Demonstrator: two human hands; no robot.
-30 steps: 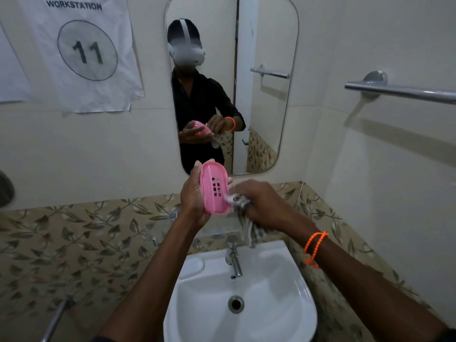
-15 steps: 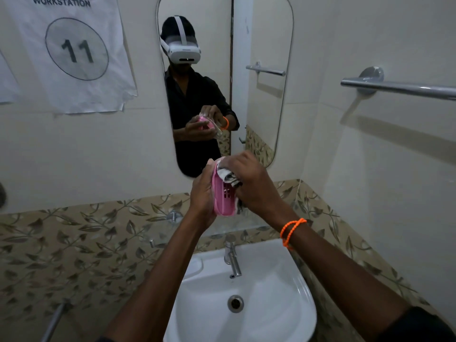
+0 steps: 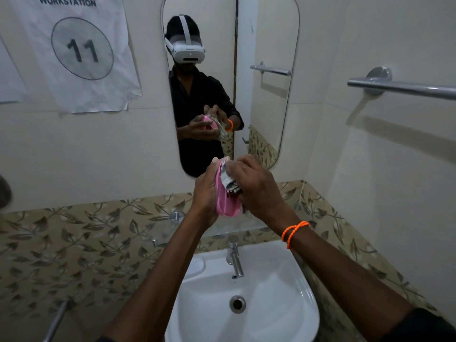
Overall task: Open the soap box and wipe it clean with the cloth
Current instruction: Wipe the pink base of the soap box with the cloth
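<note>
Soap box (image 3: 225, 201), pink and slotted, stands on edge in my left hand (image 3: 206, 193), held up over the sink (image 3: 291, 314) in front of the mirror (image 3: 269, 95). My fingers wrap its back, thumb at the top rim. My right hand (image 3: 256, 188) is closed around the cloth (image 3: 228, 181), a bunched grey and white rag, and presses it against the upper part of the box's inner face. An orange band (image 3: 293, 233) circles my right wrist. The tap (image 3: 234, 257) sits below my hands.
</note>
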